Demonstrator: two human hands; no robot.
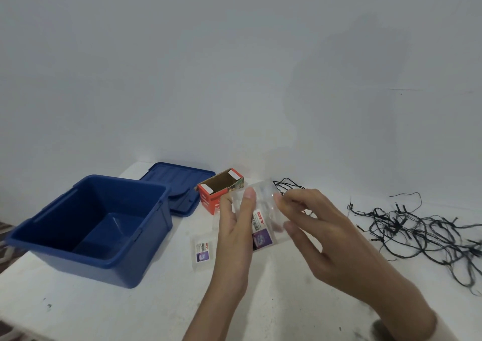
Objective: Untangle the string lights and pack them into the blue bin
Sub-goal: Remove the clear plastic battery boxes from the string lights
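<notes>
Both hands — the left hand (pixel 234 236) and the right hand (pixel 323 236) — hold a clear labelled packet (pixel 262 224) above the white worktop (pixel 104 309). The blue bin (pixel 146 239) stands open at left, its lid (pixel 180 181) behind; tangled string lights (pixel 417 231) sprawl at right.

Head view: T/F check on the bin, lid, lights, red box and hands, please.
1. The blue bin holds the string lights. False: the bin is empty, and the string lights lie tangled on the table, right of the hands.
2. The lid is off and lies behind the bin. True.
3. The left hand and the right hand both hold a clear packet. True.
4. The red box is closed. False: its top is open.
5. A second packet lies on the table between the bin and the left hand. True.
</notes>
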